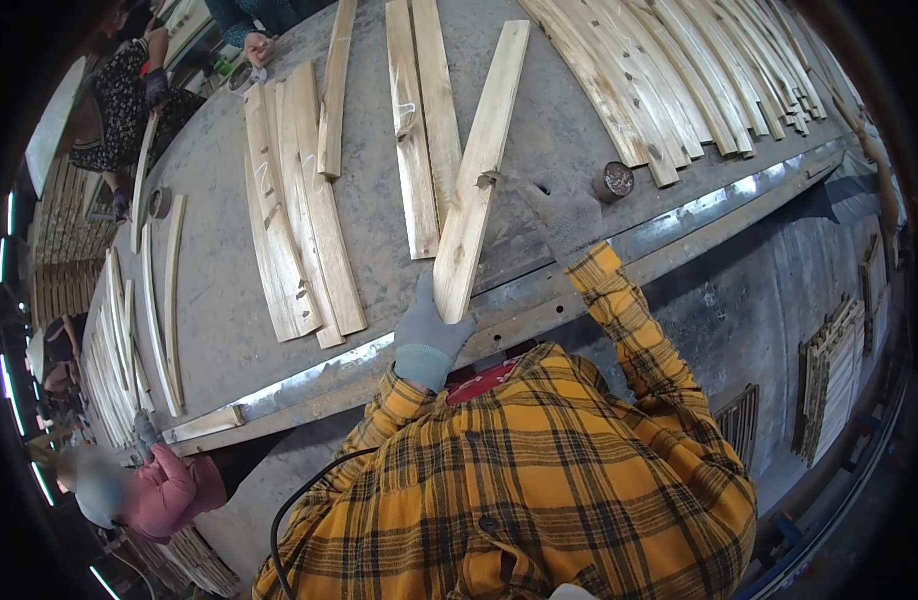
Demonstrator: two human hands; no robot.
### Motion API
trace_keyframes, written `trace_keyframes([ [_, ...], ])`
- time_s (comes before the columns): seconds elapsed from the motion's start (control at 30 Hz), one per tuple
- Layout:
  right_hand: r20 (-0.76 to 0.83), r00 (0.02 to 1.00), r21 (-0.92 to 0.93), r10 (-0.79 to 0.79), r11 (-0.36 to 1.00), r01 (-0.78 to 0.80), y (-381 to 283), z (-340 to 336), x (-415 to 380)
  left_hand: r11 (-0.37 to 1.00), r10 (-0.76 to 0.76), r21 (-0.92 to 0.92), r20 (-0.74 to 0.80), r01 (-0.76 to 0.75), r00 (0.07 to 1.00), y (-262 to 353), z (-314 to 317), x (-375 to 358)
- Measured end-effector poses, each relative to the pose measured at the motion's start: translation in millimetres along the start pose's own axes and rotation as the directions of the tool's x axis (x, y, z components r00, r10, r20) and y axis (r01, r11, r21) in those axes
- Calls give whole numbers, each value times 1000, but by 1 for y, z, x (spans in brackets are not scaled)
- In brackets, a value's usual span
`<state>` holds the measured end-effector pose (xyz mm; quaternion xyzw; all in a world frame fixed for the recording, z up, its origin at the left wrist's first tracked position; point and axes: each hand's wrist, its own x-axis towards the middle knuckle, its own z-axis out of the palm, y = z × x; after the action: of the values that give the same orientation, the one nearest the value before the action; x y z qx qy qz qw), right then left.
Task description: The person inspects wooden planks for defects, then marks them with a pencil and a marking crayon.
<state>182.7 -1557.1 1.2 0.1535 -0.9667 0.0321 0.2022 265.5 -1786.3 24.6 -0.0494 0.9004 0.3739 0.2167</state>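
My left hand (pixel 426 325), in a grey glove with a pale green cuff, grips the near end of a pale wooden board (pixel 479 165). The board is held at a slant, its far end pointing away from me. My right hand (pixel 564 208), in a grey glove, is beside the board's right edge, its fingers drawn together. Something thin reaches from its fingertips to a dark knot (pixel 488 179) on the board; blur hides what it is. Two more boards (pixel 407 130) lie just left of the held one. Near my right hand stands a small round tin (pixel 613 181).
A long row of boards (pixel 679 75) lies at the right, and several more boards (pixel 299 210) at the left. The grey table (pixel 379 290) ends in a metal edge (pixel 679 220) before me. Co-workers stand at the far left, one in a pink top (pixel 174 490).
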Motion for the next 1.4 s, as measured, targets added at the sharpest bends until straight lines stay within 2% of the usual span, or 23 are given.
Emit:
trace_keyframes([
  [0.07, 66, 998, 6, 15, 1000, -15, -8, -11, -3, 1000, -1, -6, -11, 1, 1000, 0, -1, 0],
  [0.17, 53, 998, 93, 33, 995, -38, -12, -14, -9, 1000, 1, -15, -8, -1, 1000, -9, 1, 3],
  [0.2, 50, 998, 95, 37, 995, -41, -13, -17, -10, 996, 57, -71, -28, -59, 998, -18, 4, 5],
  [0.27, 159, 976, 506, 145, 838, -207, -11, -21, -9, 986, 114, -120, -53, -119, 992, -28, 8, 12],
  [0.33, 153, 959, 549, 240, 786, -285, -12, -13, -8, 875, 127, -479, 80, -73, 989, -30, 6, 15],
  [0.37, 155, 932, 587, 328, 728, -354, -13, -8, -8, 877, 128, -474, 80, -75, 989, -30, 5, 13],
  [0.4, 153, 931, 590, 333, 725, -356, -15, 3, -9, 847, 107, -531, 107, -34, 988, -29, 3, 8],
  [0.47, -66, 935, 562, 349, 787, -254, -15, 27, -7, 814, 89, -581, 136, 6, 987, -27, 0, 10],
  [0.53, -72, 937, 547, 340, 800, -248, -21, 27, -6, 797, 46, -596, 218, 96, 975, -28, -1, 11],
  [0.7, 8, 961, 495, 275, 834, -243, -29, 16, -14, 736, 144, -676, 145, -9, 979, -44, 8, 17],
  [0.77, -86, 981, 636, 173, 767, -80, -24, 12, -13, 728, 185, -683, 115, -57, 976, -50, 8, 20],
  [0.8, -87, 981, 636, 172, 768, -78, -24, 13, -12, 743, 174, -668, 136, -39, 975, -49, 5, 18],
  [0.87, 52, 923, 613, 381, 717, -331, -24, 14, -8, 755, 164, -655, 156, -22, 974, -50, 5, 16],
  [1.0, -3, 952, 493, 305, 829, -264, -28, 14, -5, 719, 171, -694, 162, -11, 972, -54, 9, 17],
  [1.07, 132, 963, 606, 236, 749, -267, -36, 2, -11, 698, 174, -716, 156, -10, 972, -53, 10, 16],
  [1.1, 134, 963, 603, 234, 751, -267, -36, 4, -15, 712, 141, -701, 199, 40, 970, -49, 10, 14],
  [1.17, 77, 944, 760, 320, 594, -263, -32, 11, -21, 721, 113, -687, 241, 87, 964, -49, 15, 13],
  [1.2, 75, 945, 757, 317, 599, -261, -32, 9, -19, 704, 139, -708, 202, 46, 970, -49, 20, 14],
  [1.23, 53, 933, 662, 357, 687, -301, -31, 4, -15, 686, 164, -727, 163, 7, 973, -49, 23, 15],
  [1.27, 26, 919, 556, 393, 759, -340, -30, 1, -13, 683, 167, -731, 164, 6, 972, -50, 25, 15],
  [1.3, 27, 920, 553, 392, 761, -341, -26, 6, -12, 620, 175, -784, 182, 35, 968, -47, 22, 13],
  [1.33, 5, 944, 484, 330, 825, -291, -23, 15, -12, 554, 183, -830, 199, 66, 963, -45, 21, 11],
  [1.4, -15, 965, 415, 262, 880, -232, -22, 22, -9, 559, 178, -826, 205, 73, 962, -48, 21, 13],
])
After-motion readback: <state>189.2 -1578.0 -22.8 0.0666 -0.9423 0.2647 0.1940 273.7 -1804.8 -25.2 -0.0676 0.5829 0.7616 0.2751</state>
